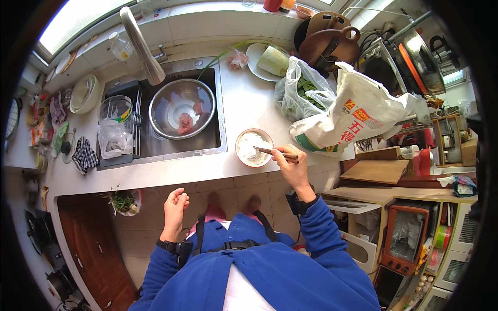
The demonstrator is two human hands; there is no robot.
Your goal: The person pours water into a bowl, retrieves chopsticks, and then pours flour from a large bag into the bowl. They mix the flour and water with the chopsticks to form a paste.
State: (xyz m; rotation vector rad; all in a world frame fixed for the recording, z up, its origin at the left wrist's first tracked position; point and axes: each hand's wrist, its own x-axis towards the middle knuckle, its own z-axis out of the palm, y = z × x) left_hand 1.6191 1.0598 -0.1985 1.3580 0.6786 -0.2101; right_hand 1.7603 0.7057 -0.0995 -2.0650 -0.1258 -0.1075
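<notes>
My right hand (290, 165) holds a pair of brown chopsticks (286, 154), their tips in the white flour-like powder in a red-rimmed bowl (268, 164) near the counter's front edge. My left hand (176, 208) hangs before the counter, its fingers curled loosely and nothing seen in it. Left of the bowl, a steel basin (212, 102) with pieces of raw meat (185, 123) and some liquid sits in the sink (223, 132). Right of the bowl stands a large white flour sack (350, 112), beside a clear plastic bag of green leaves (307, 91).
A tall faucet (142, 46) arches over the sink. Behind the bags, a plate (253, 58) holds a cut pale-green vegetable (273, 61). A checked cloth (84, 155) lies left of the sink. Below the counter edge stands a container of greens (125, 203).
</notes>
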